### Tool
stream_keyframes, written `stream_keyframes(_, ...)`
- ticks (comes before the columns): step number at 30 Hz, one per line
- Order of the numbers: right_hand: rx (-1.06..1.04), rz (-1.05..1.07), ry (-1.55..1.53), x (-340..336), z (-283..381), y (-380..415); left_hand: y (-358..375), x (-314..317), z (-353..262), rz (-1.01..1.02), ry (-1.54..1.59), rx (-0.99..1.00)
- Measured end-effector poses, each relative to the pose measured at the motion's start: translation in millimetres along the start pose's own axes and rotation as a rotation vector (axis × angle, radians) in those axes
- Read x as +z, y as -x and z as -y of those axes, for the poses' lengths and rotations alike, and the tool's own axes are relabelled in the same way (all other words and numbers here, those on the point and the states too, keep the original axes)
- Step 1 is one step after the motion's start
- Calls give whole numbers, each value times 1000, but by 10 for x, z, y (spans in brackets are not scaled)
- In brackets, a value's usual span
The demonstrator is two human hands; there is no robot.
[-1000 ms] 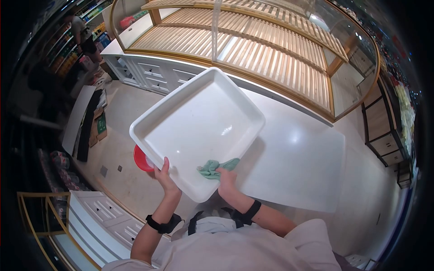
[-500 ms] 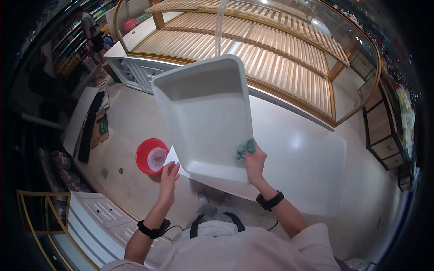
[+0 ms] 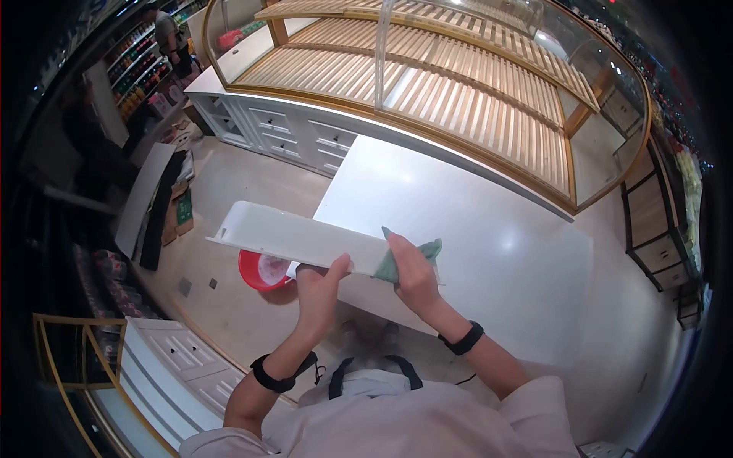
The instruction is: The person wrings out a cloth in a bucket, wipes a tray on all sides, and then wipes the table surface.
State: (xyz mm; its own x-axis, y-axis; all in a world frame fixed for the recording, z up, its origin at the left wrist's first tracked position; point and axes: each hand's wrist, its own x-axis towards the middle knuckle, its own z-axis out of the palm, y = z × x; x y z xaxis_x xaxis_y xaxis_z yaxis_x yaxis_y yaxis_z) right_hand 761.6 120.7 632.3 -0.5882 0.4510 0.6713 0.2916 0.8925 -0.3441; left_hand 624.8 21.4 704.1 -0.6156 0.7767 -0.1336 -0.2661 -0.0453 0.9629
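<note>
A white plastic tub [image 3: 298, 235] is turned on its side above the white counter's left edge, with one long outer wall facing up and its inside hidden. My left hand [image 3: 317, 296] grips the tub's near edge, thumb on the wall and fingers out of sight underneath. At the tub's right end, my right hand [image 3: 414, 276] is closed around a crumpled green cloth [image 3: 388, 267], which is pressed against that end.
The white counter [image 3: 496, 275] extends right. Behind it stands a glass display case with slatted wooden shelves [image 3: 473, 99]. A red bucket of sudsy water [image 3: 256, 272] is on the floor at left. A person [image 3: 169, 42] stands far left.
The tub has tipped from showing its open inside to showing its outer side wall. My left hand has moved right onto its edge; the cloth has shifted slightly left, from inside to the end.
</note>
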Motion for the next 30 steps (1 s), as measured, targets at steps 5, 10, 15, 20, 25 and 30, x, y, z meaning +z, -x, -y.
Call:
stream_keyframes(5, -6, 14, 79, -74, -24, 11, -2, -89, -53, -56, 99, -62)
stream_keyframes(10, 161, 61, 82, -176, -252, 290, -110, -306, -77, -48, 158, 24)
stream_keyframes(15, 281, -163, -157, -213, -196, 230, -142, -373, -194, -76, 308, -25)
stream_keyframes(20, 316, -246, -273, -381, -150, 95, -175, -514, -222, -56, 363, -125)
stream_keyframes(25, 309, -310, -298, -349, -153, 5, -217, -575, -175, 7, 413, -94)
stream_keyframes(30, 235, -319, -257, -322, -74, -94, -139, -280, -183, -61, 627, -82)
